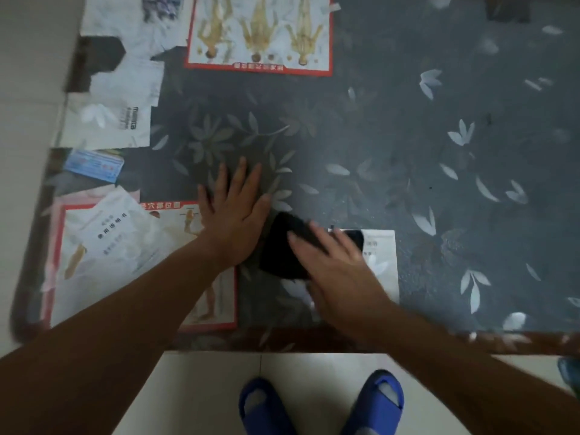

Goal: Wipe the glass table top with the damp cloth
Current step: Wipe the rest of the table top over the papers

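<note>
Beneath both hands spreads the glass table top, dark with pale leaf shapes, its near edge running just behind the wrists and its left edge well beyond the left hand; to the right of the right hand and ahead of it the glass lies bare and wide. Papers show under the glass: a red-bordered chart far ahead of the left hand, another red-bordered sheet under the left forearm, and a white sheet under the right hand. Behind the wrists, blue slippers stand on pale floor tiles. Left hand lies flat, fingers spread, palm down, holding nothing. Right hand, blurred, presses flat with fingers extended onto the black cloth, which lies just between the two hands.
</note>
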`<action>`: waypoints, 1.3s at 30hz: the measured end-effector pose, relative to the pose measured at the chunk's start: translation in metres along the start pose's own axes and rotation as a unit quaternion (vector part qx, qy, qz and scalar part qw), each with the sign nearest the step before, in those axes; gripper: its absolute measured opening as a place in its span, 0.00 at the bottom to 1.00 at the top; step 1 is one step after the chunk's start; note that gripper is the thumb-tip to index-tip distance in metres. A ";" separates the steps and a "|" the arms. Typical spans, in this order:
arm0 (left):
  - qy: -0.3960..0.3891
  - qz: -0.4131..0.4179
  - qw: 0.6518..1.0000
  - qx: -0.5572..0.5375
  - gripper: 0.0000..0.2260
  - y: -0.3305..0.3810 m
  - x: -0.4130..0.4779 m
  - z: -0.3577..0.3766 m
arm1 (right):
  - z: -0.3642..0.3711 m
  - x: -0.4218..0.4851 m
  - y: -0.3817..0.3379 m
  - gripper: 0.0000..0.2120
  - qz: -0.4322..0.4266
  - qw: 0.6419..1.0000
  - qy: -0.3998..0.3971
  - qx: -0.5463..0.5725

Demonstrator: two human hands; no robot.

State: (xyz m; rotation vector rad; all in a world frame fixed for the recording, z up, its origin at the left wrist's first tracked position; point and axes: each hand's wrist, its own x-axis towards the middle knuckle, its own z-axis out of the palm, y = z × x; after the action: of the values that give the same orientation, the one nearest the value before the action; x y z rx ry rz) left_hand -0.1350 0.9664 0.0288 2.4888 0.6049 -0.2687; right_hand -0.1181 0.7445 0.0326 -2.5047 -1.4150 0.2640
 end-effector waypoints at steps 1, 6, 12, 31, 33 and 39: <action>-0.002 0.003 1.000 0.001 0.30 0.000 0.000 -0.001 | -0.007 0.020 0.018 0.37 0.049 0.999 0.018 0.003; -0.020 0.006 1.000 -0.002 0.31 -0.003 0.004 -0.002 | -0.026 0.144 0.102 0.29 0.259 0.963 0.060 0.042; -0.036 0.000 0.999 0.001 0.31 -0.004 0.007 -0.005 | 0.001 0.061 0.026 0.31 0.086 0.996 0.013 0.023; 0.050 0.039 0.988 0.140 0.27 0.003 0.038 -0.036 | -0.037 0.078 0.116 0.30 0.189 0.982 -0.023 0.001; 0.037 0.039 0.988 0.144 0.29 0.004 0.065 -0.045 | -0.044 0.133 0.146 0.30 0.278 0.960 0.026 0.007; 0.001 -0.011 0.989 0.145 0.38 0.020 0.159 -0.069 | -0.036 0.214 0.138 0.28 0.214 0.976 0.037 0.007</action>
State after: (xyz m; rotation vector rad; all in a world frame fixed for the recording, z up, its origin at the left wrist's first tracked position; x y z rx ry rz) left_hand 0.0182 1.0483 0.0454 2.7610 0.6342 -0.3865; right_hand 0.1135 0.8549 0.0178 -2.7509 -0.8299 0.2531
